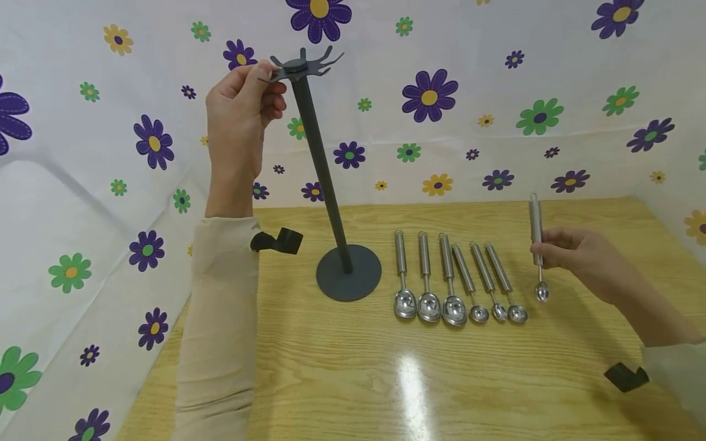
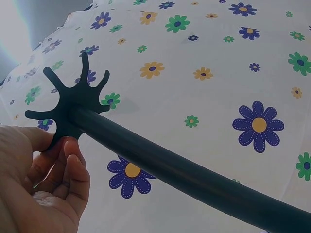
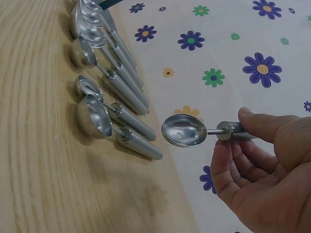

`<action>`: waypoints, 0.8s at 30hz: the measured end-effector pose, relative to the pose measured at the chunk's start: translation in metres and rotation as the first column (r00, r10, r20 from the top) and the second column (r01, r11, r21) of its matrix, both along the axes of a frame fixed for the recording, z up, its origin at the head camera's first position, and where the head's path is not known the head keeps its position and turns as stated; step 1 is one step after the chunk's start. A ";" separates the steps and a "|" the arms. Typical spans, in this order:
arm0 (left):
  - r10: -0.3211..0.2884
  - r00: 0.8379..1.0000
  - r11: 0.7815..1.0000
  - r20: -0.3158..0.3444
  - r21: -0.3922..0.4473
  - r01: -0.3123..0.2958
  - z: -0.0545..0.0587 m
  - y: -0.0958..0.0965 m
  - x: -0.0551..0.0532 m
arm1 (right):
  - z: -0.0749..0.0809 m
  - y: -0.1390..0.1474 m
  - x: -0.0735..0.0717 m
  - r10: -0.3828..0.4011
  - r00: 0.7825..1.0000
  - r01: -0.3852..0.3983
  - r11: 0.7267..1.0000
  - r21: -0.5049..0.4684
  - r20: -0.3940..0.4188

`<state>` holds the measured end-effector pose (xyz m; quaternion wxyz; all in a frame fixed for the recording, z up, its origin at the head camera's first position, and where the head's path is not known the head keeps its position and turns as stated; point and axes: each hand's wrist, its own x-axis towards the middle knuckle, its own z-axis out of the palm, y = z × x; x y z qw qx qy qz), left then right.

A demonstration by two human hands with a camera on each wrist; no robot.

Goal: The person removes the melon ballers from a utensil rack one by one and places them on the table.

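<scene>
A dark metal stand (image 1: 322,159) rises from a round base (image 1: 349,288) on the table, and its top (image 2: 77,99) spreads into several hooked arms. My left hand (image 1: 242,110) pinches one of those arms between thumb and fingers. At the right, my right hand (image 1: 579,257) grips a small steel scoop (image 3: 184,131) by the lower end of its thick handle. That scoop is held above the table with its bowl down and the looped handle end up. To its left lie several more steel scoops (image 1: 428,306) side by side, handles pointing away from me.
Wood-grain table (image 1: 331,380) under everything. White cloth (image 1: 469,61) printed with flowers hangs behind and along the left side. Larger oval bowls are on the left of the row; smaller scoops (image 1: 517,313) lie on its right, nearest my right hand.
</scene>
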<state>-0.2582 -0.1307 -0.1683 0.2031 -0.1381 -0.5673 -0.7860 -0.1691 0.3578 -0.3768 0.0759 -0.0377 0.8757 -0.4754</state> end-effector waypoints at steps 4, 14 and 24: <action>-0.005 1.000 1.000 -0.001 0.007 0.005 0.000 0.002 0.000 | -0.009 0.000 0.003 0.001 0.999 -0.003 0.997 0.075 0.038; -0.010 1.000 1.000 -0.008 0.005 0.010 -0.002 0.002 0.001 | -0.025 0.000 0.005 -0.009 0.993 0.001 0.998 0.070 0.120; -0.004 1.000 1.000 -0.001 0.018 0.004 -0.001 0.002 0.000 | -0.039 -0.002 0.005 -0.025 0.994 0.019 0.998 0.055 0.109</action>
